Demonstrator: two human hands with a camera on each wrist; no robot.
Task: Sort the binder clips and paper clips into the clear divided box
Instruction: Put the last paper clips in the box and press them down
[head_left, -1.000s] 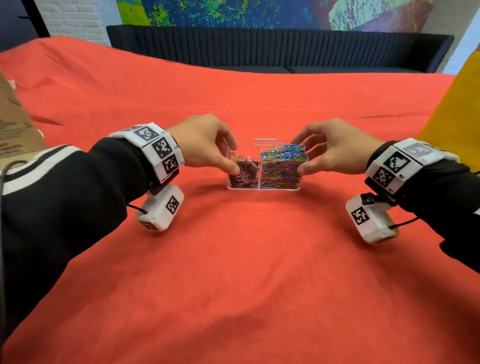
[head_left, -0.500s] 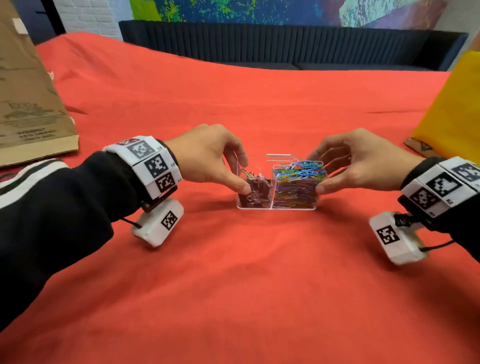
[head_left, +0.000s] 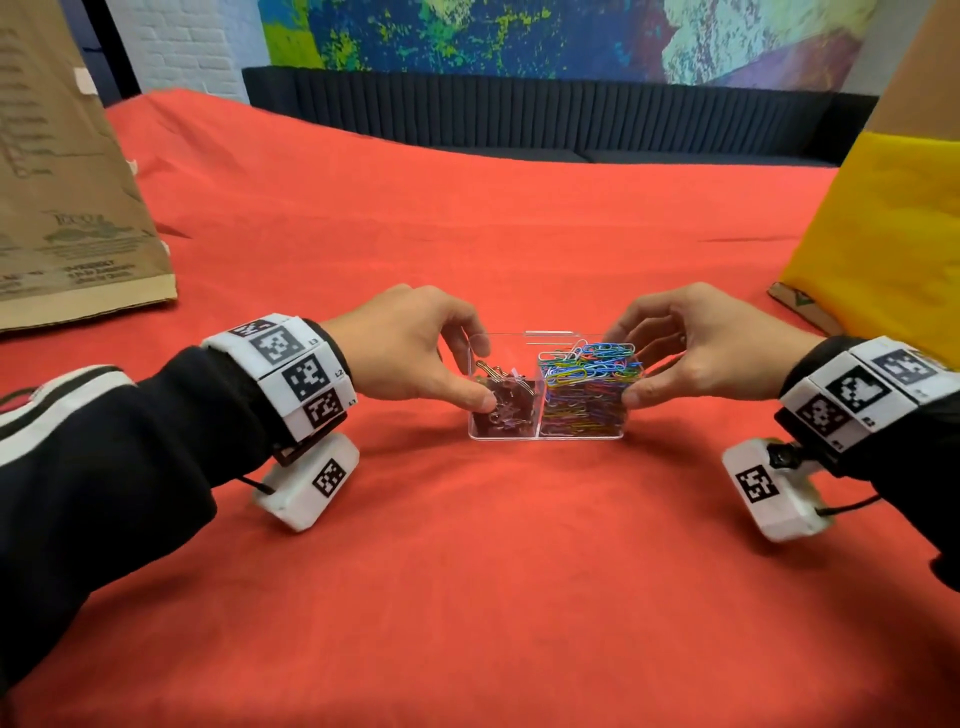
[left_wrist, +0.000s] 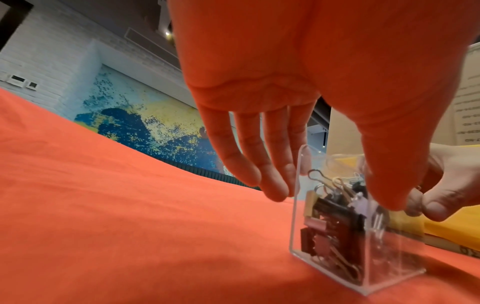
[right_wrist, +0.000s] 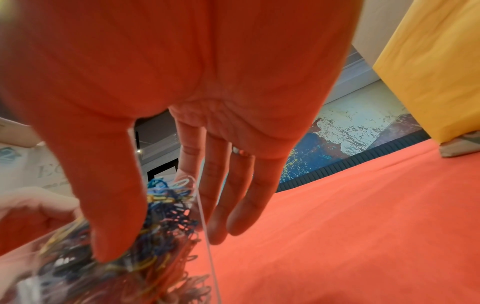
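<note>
Clear divided box (head_left: 545, 434) stands on the red-covered desk (head_left: 467, 597) between both hands. Left hand (head_left: 410, 348) and right hand (head_left: 711, 343) pinch its ends, thumb in front, fingers behind. Binder clips (head_left: 501, 400) fill the left compartment, coloured paper clips (head_left: 587, 384) the right.

Black white-striped sleeves (head_left: 104, 441), tag-marked white wristbands (head_left: 291, 374)

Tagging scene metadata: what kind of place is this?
Probably an office lounge or break area: a dark ribbed sofa under a colourful abstract mural, white brick wall, and a table with an orange-red cloth.
</note>
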